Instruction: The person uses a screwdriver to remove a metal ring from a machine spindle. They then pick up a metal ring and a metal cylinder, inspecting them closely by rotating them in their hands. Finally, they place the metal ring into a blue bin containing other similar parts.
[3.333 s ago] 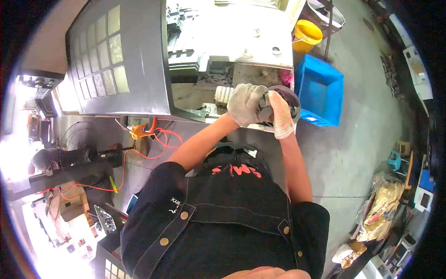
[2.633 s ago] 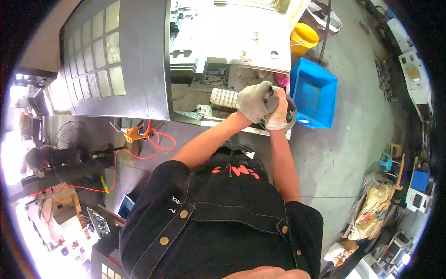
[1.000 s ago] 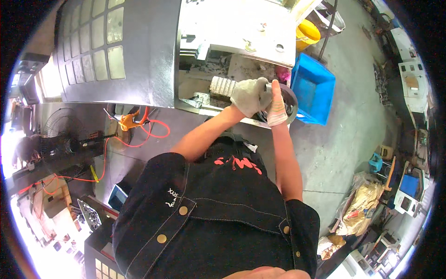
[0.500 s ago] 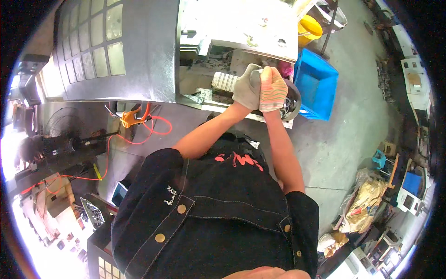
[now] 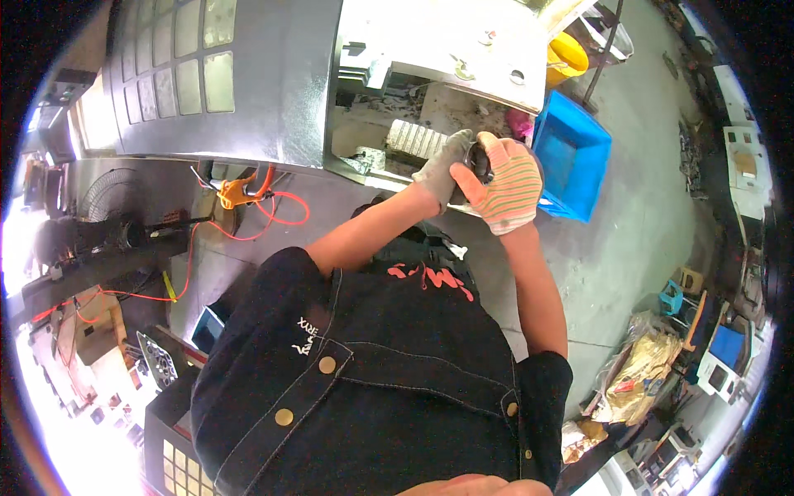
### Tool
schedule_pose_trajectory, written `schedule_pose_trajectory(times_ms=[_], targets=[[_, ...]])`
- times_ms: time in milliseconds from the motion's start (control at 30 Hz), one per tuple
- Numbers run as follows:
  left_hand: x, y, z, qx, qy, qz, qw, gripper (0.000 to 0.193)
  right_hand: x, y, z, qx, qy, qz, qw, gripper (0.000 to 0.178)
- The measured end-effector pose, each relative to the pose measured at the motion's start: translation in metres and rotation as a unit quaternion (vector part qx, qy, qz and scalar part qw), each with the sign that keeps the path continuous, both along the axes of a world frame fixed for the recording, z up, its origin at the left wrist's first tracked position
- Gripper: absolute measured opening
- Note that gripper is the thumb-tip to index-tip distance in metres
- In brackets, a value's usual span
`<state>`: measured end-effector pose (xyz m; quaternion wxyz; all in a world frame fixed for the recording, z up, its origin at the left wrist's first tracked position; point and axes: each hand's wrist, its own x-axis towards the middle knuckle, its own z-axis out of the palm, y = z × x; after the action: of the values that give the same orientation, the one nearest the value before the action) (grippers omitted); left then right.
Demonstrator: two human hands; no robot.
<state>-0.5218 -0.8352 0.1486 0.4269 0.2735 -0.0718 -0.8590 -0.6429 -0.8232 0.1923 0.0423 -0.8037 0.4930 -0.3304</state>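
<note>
My left hand (image 5: pixel 447 172), in a grey glove, and my right hand (image 5: pixel 508 186), in a white glove with orange and green stripes, are side by side over the machine's front edge. Between them is a dark ring-shaped metal part (image 5: pixel 480 163). Both hands are closed around its sides; the gloves cover much of it. Just left of the grey glove, a pale ribbed cylinder (image 5: pixel 416 139) lies in the machine's open bay (image 5: pixel 372 120). The round bowl beneath my right hand is mostly hidden.
A blue crate (image 5: pixel 572 157) stands on the floor to the right of the machine, with a yellow bucket (image 5: pixel 566 58) behind it. The machine's dark panelled door (image 5: pixel 273 91) fills the left. An orange air gun (image 5: pixel 236 193) hangs below it on a red hose (image 5: pixel 285 217).
My hands were pressed together as fists, with the bowl's contents showing to their right. Now my right hand has turned and moved right, and the dark ring shows between the gloves.
</note>
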Motion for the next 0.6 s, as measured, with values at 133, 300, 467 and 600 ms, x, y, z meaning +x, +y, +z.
schedule_pose_trajectory(times_ms=[133,300,467,600], targets=[[0.001,0.003,-0.013,0.013,-0.03,-0.054,0.998,0.043,-0.007,-0.003,0.002,-0.011,-0.006,0.048,0.999,0.048],[-0.002,0.023,0.0,0.011,0.013,-0.076,0.997,0.05,-0.017,-0.003,-0.011,-0.024,-0.014,0.058,0.998,0.05],[-0.016,0.034,-0.018,-0.037,0.029,0.056,0.997,0.047,-0.01,0.007,0.003,-0.039,-0.016,0.06,0.997,0.049],[-0.012,0.042,-0.014,0.011,0.061,0.048,0.997,0.042,-0.01,0.01,0.008,-0.054,-0.024,0.074,0.995,0.049]])
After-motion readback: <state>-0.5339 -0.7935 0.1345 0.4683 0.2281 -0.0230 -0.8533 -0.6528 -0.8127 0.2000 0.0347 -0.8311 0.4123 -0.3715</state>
